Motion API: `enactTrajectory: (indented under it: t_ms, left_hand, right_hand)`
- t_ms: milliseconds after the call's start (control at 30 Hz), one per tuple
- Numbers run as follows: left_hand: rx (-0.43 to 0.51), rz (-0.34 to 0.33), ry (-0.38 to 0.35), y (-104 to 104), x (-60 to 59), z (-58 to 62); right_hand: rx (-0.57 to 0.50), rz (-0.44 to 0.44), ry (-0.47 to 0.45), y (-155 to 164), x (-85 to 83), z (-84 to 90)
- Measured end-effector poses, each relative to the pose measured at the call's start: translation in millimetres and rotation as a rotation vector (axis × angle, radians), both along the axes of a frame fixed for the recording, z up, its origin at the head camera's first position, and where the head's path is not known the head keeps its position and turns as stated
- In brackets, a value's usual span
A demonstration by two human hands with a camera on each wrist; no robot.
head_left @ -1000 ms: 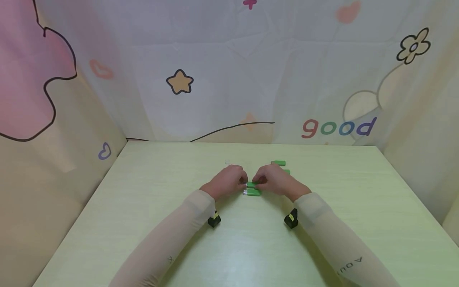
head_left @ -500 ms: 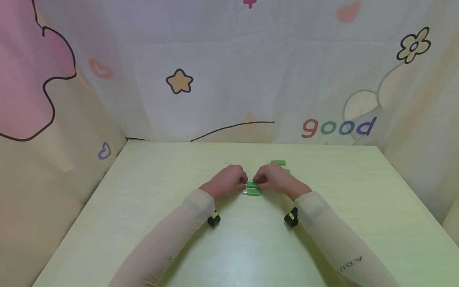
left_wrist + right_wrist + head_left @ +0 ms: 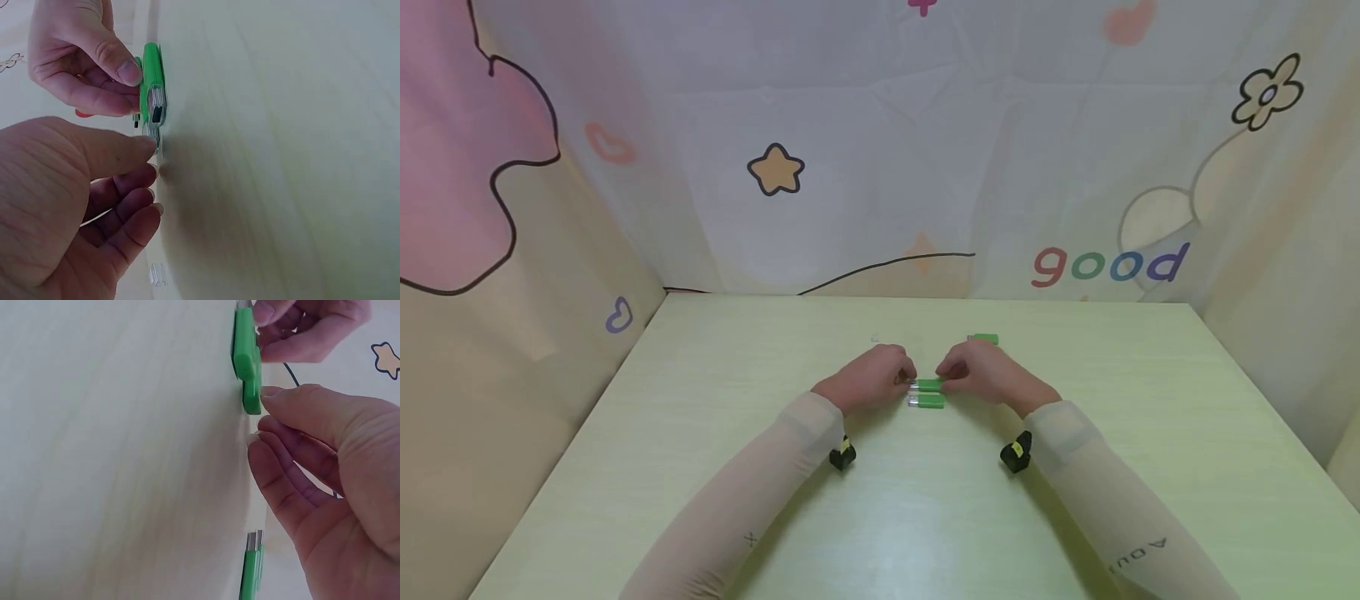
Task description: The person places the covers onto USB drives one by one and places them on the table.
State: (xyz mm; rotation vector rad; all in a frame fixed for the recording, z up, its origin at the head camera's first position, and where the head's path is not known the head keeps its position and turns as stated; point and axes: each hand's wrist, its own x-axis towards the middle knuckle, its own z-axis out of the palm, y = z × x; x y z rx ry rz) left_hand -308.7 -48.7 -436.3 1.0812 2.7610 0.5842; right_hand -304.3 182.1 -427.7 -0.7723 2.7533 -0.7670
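Two green USB sticks lie side by side at the table's middle. My left hand (image 3: 910,380) and right hand (image 3: 942,379) meet over the far stick (image 3: 928,385). The left fingers pinch its clear-capped end (image 3: 154,139), and the right thumb and fingers pinch its green body (image 3: 252,394). The near stick (image 3: 928,402) lies on the table just in front of the hands, untouched as far as I can tell. In the left wrist view the right thumb (image 3: 128,72) presses on a green body (image 3: 152,75).
A third green stick (image 3: 983,338) lies behind the right hand, and another one (image 3: 252,575) shows by the right palm. A small clear cap (image 3: 875,338) lies behind the left hand. The pale green table (image 3: 700,433) is walled by patterned cloth.
Both wrists have spread slightly outward and the right hand shifted a little right. More of the far stick now shows between the fingertips. The sticks stay in place.
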Motion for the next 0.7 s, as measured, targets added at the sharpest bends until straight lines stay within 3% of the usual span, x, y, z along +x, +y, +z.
enactTrajectory:
  t_ms: [233,467,700]
  left_hand:
    - [0.002,0.072,0.014,-14.7,-2.9,3.0]
    - [0.028,0.109,0.064,-32.2,-13.4,7.7]
    - [-0.034,0.189,0.017,-48.7,-21.0,5.7]
  right_hand:
    - [-0.001,-0.046,0.076,7.9,-3.6,2.9]
    - [0.0,-0.112,0.087,25.4,-6.1,9.5]
    - [0.042,-0.106,0.095,39.9,-8.5,10.9]
